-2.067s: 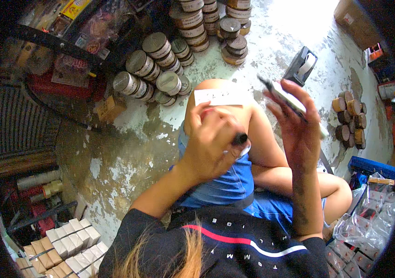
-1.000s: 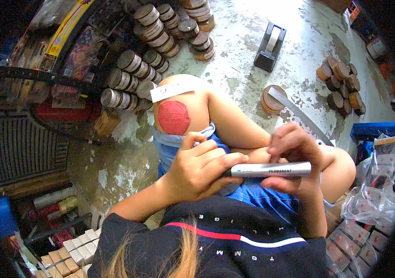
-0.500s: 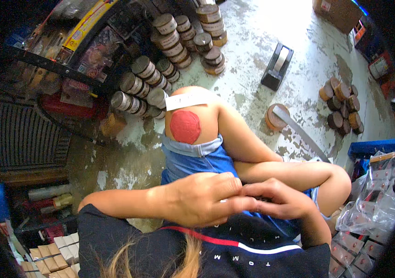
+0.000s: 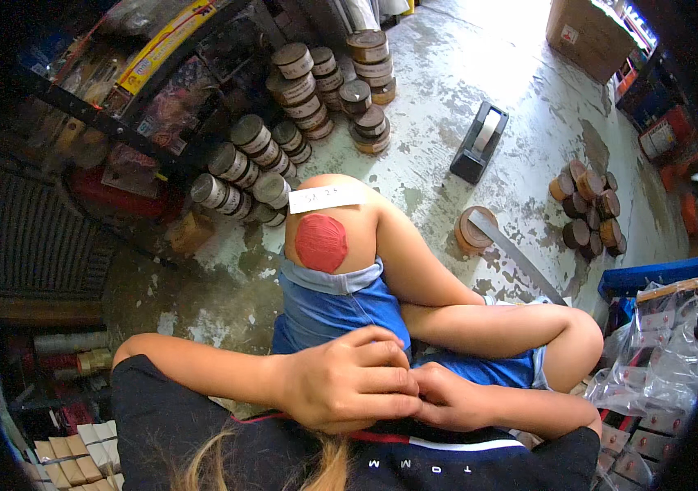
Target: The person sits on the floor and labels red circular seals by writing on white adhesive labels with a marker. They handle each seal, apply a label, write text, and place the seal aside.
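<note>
Both my hands are drawn together in front of my lap, knuckles up. My left hand (image 4: 349, 383) is closed, its curled fingers reaching over the fingertips of my right hand (image 4: 451, 397), which is pinched. Whatever is between the fingers is hidden behind them. Beyond the hands, a red, wrinkled round patch (image 4: 322, 244) lies on my bare left knee, just past the rolled hem of the blue denim shorts (image 4: 328, 307). A white paper strip (image 4: 327, 197) with handwriting rests on the same knee, farther out than the red patch.
Stacks of labelled round tins (image 4: 296, 86) stand at the far left beside a loaded shelf. A black tape dispenser (image 4: 480, 143) and a round tin (image 4: 473, 229) under a metal ruler (image 4: 520, 260) are on the worn floor. More tins (image 4: 590, 209) and plastic-wrapped packs (image 4: 651, 352) are at right.
My hands have come lower and closer to my body, the left fingers now more curled over the right. A small white bit seen between them is now hidden. The whole view has shifted slightly.
</note>
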{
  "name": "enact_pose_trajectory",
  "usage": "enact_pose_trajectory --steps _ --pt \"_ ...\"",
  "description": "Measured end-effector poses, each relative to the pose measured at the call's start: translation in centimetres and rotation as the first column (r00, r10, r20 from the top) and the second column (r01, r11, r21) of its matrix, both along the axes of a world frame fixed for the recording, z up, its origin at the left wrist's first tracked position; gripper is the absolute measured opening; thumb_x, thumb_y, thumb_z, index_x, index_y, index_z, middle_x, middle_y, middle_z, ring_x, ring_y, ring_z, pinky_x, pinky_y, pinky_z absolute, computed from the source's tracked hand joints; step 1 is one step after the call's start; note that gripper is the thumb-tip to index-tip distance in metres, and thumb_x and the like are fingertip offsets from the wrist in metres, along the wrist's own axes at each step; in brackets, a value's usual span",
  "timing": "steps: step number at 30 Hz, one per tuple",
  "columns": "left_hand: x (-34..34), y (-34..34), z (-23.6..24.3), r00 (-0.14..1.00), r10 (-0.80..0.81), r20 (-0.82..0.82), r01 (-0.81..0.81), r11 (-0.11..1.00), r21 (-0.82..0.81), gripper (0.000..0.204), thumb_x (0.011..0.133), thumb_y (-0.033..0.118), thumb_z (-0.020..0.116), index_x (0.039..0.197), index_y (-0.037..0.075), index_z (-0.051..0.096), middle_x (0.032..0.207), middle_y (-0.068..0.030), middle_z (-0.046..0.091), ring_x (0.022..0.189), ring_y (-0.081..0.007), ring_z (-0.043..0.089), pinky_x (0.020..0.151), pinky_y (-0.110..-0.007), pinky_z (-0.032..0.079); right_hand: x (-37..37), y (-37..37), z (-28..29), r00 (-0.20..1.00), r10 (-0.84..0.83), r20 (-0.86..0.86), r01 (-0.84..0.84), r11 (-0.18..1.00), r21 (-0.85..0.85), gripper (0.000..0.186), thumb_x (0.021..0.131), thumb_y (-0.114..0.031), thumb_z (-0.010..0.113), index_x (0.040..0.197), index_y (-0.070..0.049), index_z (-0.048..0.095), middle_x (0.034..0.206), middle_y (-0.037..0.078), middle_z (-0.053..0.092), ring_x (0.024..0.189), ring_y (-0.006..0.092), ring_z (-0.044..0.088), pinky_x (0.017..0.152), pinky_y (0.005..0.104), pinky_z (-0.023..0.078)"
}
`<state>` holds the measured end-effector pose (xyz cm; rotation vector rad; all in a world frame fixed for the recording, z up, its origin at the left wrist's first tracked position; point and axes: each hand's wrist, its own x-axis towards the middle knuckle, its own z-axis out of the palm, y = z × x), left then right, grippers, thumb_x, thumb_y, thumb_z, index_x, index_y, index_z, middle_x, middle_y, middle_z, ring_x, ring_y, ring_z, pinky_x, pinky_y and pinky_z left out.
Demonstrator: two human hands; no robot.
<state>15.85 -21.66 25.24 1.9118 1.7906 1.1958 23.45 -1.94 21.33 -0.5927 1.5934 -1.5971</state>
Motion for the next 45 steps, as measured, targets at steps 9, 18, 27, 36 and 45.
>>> enact_pose_trajectory --steps 9,18,27,36,45 --pt "-0.1 3.1 -1.4 0.889 0.354 -0.289 -0.316 0.933 0.172 0.030 0.077 0.031 0.068 0.103 0.015 0.064 0.106 -0.0011 0.060 0.103 -0.0209 0.056 0.103 -0.050 0.030 -10.8 15.2 -7.3 0.980 -0.197 0.008 0.193 0.970 0.146 0.040 0.093 -0.026 0.059 0.126 -0.005 0.054 0.108 0.008 0.063 0.094 0.0150 0.058 0.081 0.0315 0.050" --pt "-3.8 -1.5 -4.6 0.486 0.838 -0.250 -0.848 0.521 0.099 0.050 0.072 0.022 0.075 0.116 0.009 0.056 0.118 -0.0110 0.052 0.113 -0.0266 0.048 0.103 -0.046 0.030 -7.7 41.1 -26.2 0.862 -0.503 -0.070 0.199 0.209 0.957 0.035 0.065 -0.006 0.080 0.092 -0.005 0.058 0.081 0.010 0.065 0.082 0.0213 0.062 0.072 0.0348 0.051" --pt "-10.1 -5.4 -9.2 0.239 0.898 0.369 -0.915 0.336 -0.225 0.070 0.076 0.019 0.076 0.135 0.008 0.041 0.132 -0.0127 0.044 0.116 -0.0210 0.046 0.098 -0.036 0.036 -11.1 30.3 -25.2 0.879 -0.107 -0.464 0.468 0.372 0.802 0.054 0.070 -0.031 0.079 0.114 -0.008 0.057 0.114 0.017 0.059 0.104 0.0316 0.057 0.091 0.0410 0.045" --pt "-11.3 -4.8 -9.9 0.329 0.883 0.336 -0.891 0.408 -0.200 0.051 0.079 0.007 0.074 0.124 0.000 0.052 0.111 -0.0101 0.059 0.099 -0.0148 0.057 0.088 -0.028 0.047 -10.5 30.6 -23.2 0.870 -0.429 0.245 0.108 0.648 0.754 0.029 0.077 -0.033 0.076 0.095 -0.014 0.063 0.079 -0.003 0.060 0.074 0.0125 0.056 0.063 0.0299 0.044" --pt "-11.6 -3.6 -7.6 0.353 0.841 0.409 -0.890 0.437 -0.129 0.036 0.081 -0.003 0.067 0.115 0.000 0.056 0.099 -0.0059 0.060 0.088 -0.0108 0.058 0.080 -0.023 0.048 -10.6 36.8 -25.3 0.854 -0.367 -0.369 0.413 0.047 0.910 0.042 0.073 -0.025 0.080 0.104 -0.003 0.062 0.099 0.011 0.064 0.094 0.0209 0.059 0.081 0.0373 0.047"
